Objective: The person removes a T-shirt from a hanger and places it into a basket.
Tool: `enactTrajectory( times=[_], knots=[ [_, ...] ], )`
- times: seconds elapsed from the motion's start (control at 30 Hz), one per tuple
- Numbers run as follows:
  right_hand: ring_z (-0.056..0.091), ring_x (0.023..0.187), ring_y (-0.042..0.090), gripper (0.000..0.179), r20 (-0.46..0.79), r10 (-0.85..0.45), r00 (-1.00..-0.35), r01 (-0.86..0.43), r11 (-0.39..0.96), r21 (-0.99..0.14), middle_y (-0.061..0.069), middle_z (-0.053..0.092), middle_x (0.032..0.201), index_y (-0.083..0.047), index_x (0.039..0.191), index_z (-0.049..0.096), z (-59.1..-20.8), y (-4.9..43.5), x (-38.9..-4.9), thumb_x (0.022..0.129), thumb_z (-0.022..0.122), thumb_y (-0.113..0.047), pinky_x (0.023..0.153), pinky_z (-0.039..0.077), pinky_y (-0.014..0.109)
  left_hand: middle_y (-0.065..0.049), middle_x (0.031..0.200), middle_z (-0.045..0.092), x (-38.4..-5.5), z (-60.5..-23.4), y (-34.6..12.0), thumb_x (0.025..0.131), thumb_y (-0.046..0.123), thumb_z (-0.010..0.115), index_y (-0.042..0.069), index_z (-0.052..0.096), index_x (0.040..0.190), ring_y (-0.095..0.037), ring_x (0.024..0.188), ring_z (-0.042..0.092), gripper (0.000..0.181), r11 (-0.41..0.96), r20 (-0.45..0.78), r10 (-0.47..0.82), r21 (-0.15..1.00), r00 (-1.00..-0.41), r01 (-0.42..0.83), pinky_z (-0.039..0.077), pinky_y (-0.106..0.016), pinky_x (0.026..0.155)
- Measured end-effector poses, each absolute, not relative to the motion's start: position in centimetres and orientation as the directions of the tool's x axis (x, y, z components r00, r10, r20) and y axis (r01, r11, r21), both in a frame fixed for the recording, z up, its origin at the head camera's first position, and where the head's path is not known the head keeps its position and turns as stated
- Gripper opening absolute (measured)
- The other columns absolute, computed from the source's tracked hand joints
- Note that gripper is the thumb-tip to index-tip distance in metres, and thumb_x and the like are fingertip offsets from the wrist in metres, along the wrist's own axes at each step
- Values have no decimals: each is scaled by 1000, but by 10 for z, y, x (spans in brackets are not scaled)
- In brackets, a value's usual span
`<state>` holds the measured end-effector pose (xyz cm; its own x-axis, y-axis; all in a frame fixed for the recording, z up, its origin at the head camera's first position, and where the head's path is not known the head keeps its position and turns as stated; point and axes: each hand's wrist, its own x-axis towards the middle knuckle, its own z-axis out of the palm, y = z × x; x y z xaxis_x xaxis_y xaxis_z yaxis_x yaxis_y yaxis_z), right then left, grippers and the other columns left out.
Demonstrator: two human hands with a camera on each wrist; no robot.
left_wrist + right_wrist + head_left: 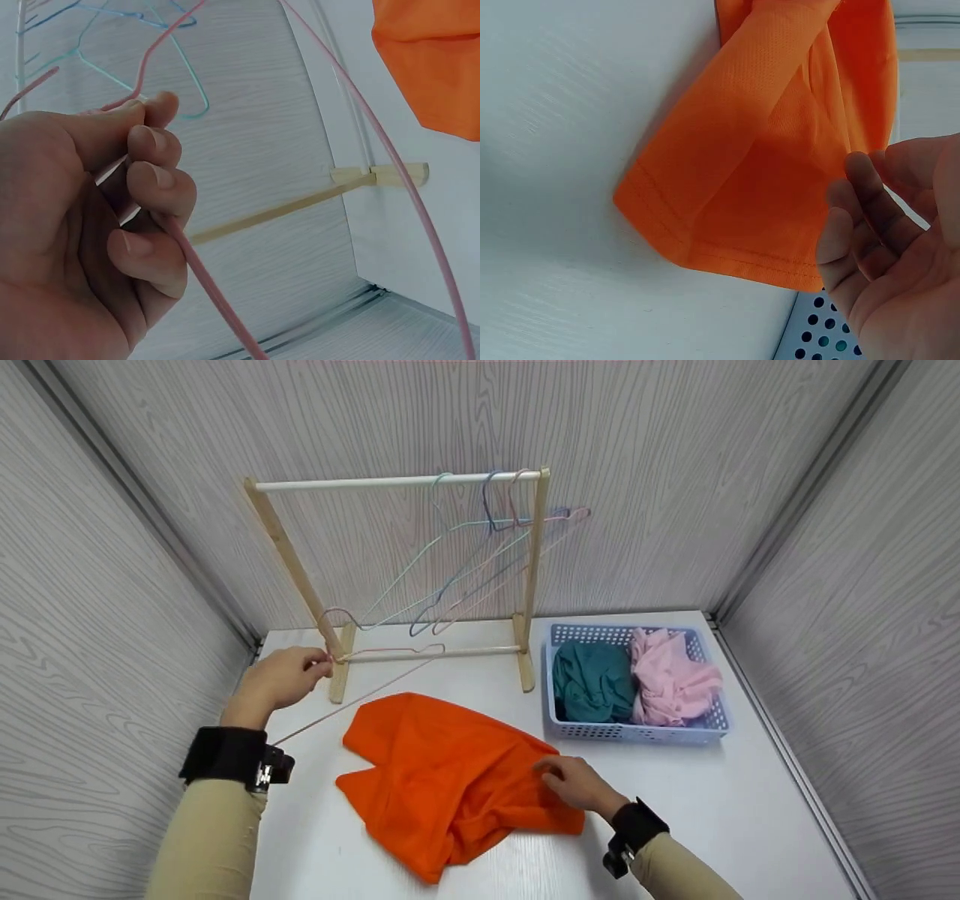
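Observation:
My left hand (289, 675) grips a thin pink hanger (214, 300) in curled fingers, near the rack's left post. The hanger's hook sticks out beyond the hand, and its long bar (360, 705) slants down toward the wrist. Spread on the table in front is an orange garment (442, 772), rumpled, with a stitched hem (727, 262) in the right wrist view. Thumb and forefinger of my right hand (581, 787) pinch the fabric near its right edge, where folds run up to the fingertips. The other fingers are loosely bent.
Behind the garment stands a wooden rack (397, 481) with several hangers (450, 577), green, blue and pink, toward its right end. A light blue perforated basket (637, 733) at the right holds a dark green cloth (592, 682) and a pink cloth (675, 679). Panelled walls enclose the table.

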<state>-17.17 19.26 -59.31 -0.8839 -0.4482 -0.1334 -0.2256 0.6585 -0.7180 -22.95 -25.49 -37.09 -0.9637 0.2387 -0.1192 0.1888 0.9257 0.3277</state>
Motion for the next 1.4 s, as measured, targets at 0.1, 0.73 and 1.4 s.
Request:
enactTrajectory(
  times=[0.1,0.73,1.4],
  knots=[
    [53,86,17,26,-150,-446,-883,-209,658,-723,8,68,106,-5,119,65,-592,194,-172,97,53,-10,79,47,34,-18,112,68,-237,-367,-256,101,27,44,7,64,119,-39,101,63,33,946,-127,176,296,-976,132,48,-58,83],
    [54,89,18,25,-156,-428,-890,-187,655,-732,8,66,105,-4,118,64,-583,216,-168,97,52,-10,80,47,32,-18,118,68,-322,-317,-149,101,26,47,13,69,119,-40,103,64,31,962,121,65,256,-990,95,49,-55,78],
    [52,86,13,25,-243,-419,-875,-91,635,-767,4,65,102,-4,118,63,-592,232,-157,96,55,-14,79,46,27,-24,103,70,-387,-294,-73,100,29,53,-2,68,100,-43,88,67,35,957,254,50,266,-966,120,52,-52,69]
  ],
)
